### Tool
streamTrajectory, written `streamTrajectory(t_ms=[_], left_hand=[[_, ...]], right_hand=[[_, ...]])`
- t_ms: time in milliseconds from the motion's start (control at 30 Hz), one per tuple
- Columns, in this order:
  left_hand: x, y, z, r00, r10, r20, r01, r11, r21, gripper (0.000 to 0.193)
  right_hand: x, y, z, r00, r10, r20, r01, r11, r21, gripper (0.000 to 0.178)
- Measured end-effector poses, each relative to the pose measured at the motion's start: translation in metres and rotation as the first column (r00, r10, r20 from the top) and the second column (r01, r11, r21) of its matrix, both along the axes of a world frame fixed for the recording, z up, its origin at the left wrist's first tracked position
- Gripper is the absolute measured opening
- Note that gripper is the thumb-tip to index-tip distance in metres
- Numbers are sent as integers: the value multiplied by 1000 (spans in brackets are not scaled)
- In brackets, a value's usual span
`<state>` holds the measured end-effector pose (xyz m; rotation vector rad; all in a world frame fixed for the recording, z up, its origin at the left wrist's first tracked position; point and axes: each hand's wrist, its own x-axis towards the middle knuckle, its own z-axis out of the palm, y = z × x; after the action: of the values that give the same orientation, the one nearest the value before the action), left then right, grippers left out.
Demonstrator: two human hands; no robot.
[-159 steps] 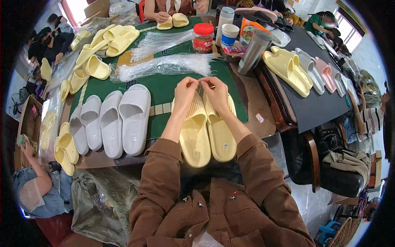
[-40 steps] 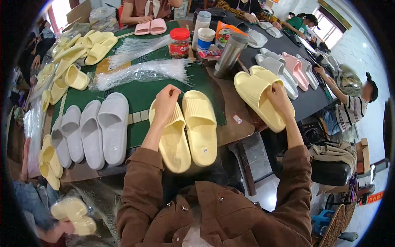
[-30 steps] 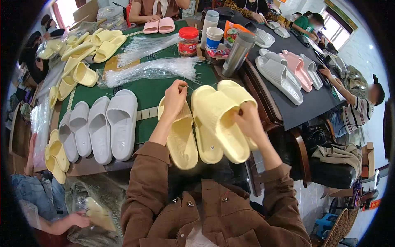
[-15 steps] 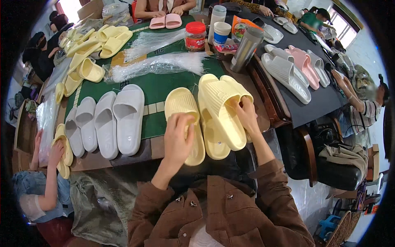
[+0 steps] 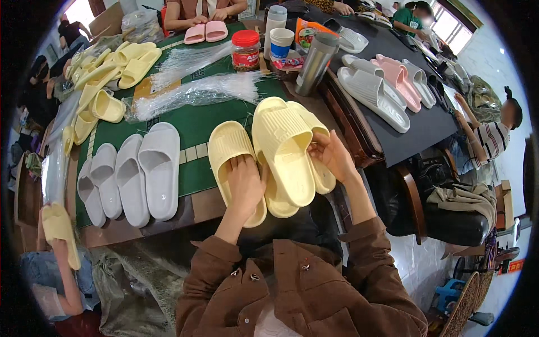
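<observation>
Several pale yellow slippers stand before me at the table's near edge. My left hand (image 5: 247, 182) has its fingers tucked under the strap of the left yellow slipper (image 5: 231, 141), which hides the fingertips. In the middle, a large yellow slipper (image 5: 283, 137) overlaps another yellow slipper (image 5: 275, 210) behind it. My right hand (image 5: 336, 158) curls its fingers at the strap edge of the right yellow slipper (image 5: 324, 180), partly covered by the middle one. Grey slippers (image 5: 160, 168) line up to the left of my left hand.
A pile of yellow slippers (image 5: 109, 70) and bundles of clear plastic strands (image 5: 196, 92) lie farther back. A red-lidded jar (image 5: 245, 51), a paper cup (image 5: 281, 44) and a steel tumbler (image 5: 318, 64) stand beyond. Grey and pink slippers (image 5: 396, 81) rest on the black table; co-workers sit around.
My left hand has slid down into the left slipper's strap opening. My right hand has drawn back from inside the strap to its edge. At far left, a co-worker's hand has raised a yellow slipper.
</observation>
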<state>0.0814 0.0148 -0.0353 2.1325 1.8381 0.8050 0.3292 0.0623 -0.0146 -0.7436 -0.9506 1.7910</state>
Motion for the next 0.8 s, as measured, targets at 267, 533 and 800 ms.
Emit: streamTrajectory(t_ms=[267, 533, 800], left_hand=[[0, 1, -6, 996, 64, -66, -49, 977, 209, 34], [0, 9, 12, 997, 69, 20, -65, 983, -172, 36], [-29, 0, 21, 995, 101, 22, -100, 994, -44, 33]], right_hand=[[-23, -3, 8, 671, -309, 674, -126, 848, 514, 57], [-62, -9, 32, 684, -234, 691, 70, 964, 258, 60], [-42, 11, -14, 580, -347, 737, 70, 923, 379, 50]])
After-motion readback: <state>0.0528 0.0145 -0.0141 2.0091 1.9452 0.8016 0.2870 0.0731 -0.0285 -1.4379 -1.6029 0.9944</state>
